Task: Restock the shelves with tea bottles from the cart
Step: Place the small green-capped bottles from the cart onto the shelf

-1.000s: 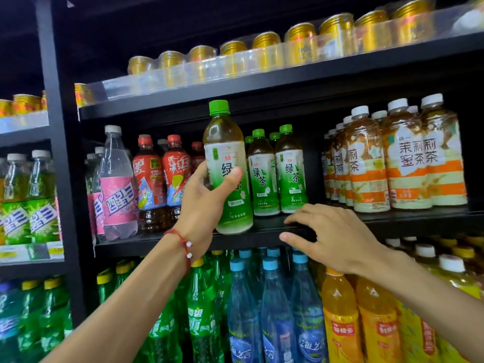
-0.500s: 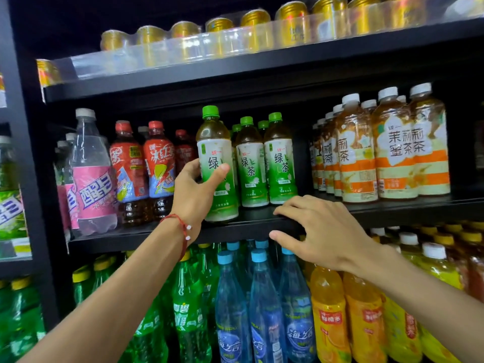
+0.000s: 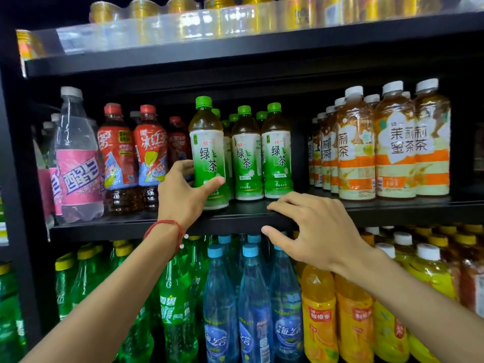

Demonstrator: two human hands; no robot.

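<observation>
A green tea bottle (image 3: 208, 150) with a green cap stands upright at the front of the black middle shelf (image 3: 235, 221). My left hand (image 3: 183, 191) grips its lower half, thumb across the front and fingers behind. Just to its right stand two more green tea bottles (image 3: 247, 155), with others behind them. My right hand (image 3: 311, 227) holds the shelf's front edge, fingers on top and thumb underneath. The cart is out of view.
Red iced tea bottles (image 3: 131, 155) and a pink-labelled clear bottle (image 3: 77, 163) stand to the left, orange jasmine tea bottles (image 3: 392, 142) to the right. Gold cans (image 3: 209, 14) line the shelf above. Green, blue and orange drink bottles fill the shelf below.
My left hand has lowered the green tea bottle onto the shelf and set it beside the other green tea bottles. My right hand stays on the shelf edge.
</observation>
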